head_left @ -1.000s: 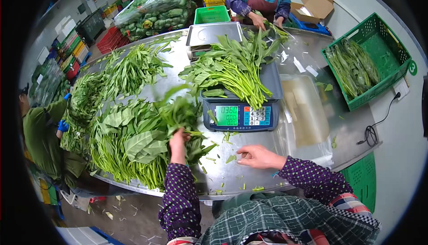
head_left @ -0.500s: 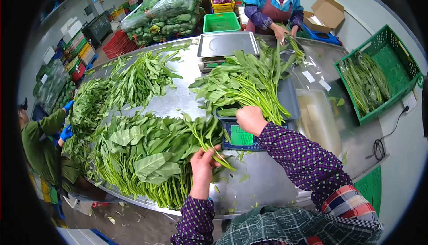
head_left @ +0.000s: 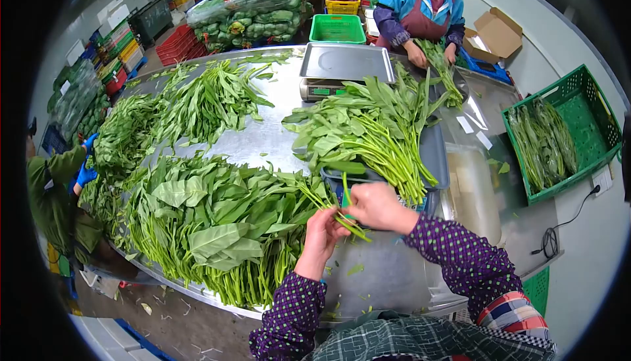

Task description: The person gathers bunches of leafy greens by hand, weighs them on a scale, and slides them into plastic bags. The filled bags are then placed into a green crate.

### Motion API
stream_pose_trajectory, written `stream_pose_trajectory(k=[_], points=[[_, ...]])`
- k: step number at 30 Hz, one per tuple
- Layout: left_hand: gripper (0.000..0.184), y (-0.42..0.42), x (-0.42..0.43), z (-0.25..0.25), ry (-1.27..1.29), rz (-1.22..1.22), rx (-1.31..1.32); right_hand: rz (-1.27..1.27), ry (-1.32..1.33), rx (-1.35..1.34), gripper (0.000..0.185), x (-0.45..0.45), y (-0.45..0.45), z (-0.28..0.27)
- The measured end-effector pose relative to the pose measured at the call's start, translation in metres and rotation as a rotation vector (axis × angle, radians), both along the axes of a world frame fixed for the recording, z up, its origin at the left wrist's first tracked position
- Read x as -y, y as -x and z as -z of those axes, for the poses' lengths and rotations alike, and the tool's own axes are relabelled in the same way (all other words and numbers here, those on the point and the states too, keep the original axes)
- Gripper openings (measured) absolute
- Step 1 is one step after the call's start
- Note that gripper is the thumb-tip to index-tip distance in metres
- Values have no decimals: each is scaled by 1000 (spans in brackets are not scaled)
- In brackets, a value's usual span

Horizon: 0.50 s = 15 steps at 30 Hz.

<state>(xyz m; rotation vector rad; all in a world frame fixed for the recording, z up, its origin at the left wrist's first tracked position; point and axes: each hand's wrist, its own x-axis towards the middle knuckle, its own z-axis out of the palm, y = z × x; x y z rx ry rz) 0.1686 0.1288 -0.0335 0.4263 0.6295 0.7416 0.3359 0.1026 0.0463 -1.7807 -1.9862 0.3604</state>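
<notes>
My left hand is closed on a few green stems, beside the right edge of a large leafy heap. Close against it, my right hand pinches a single leafy stem in front of the blue scale. A bunch of leafy greens lies on that scale, its stems toward me. My right hand and the greens hide most of the display and keys.
Across the table a person holds greens. A second silver scale stands at the back. At right is a green crate with bagged greens. A person in blue gloves works at left. Scraps lie on the steel table.
My right hand has come down from the scale to beside my left hand, with a stem in it. The left hand has moved slightly right. The person opposite has shifted the greens.
</notes>
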Motion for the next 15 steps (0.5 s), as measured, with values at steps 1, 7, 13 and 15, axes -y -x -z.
stream_pose_trajectory(k=[1,7,13,15], points=[[20,-3,-5,5,54,23,140,-30,-98,1,23,9,6,11],[23,-26,-18,-6,-62,-44,-189,-287,-77,-103,18,15,1,-5],[28,-10,-48,-96,-305,-26,-311,-17,-408,537,46,-40,-64,-5],[26,4,-44,-132,-418,-96,-234,148,-418,386,41,-51,-86,2]])
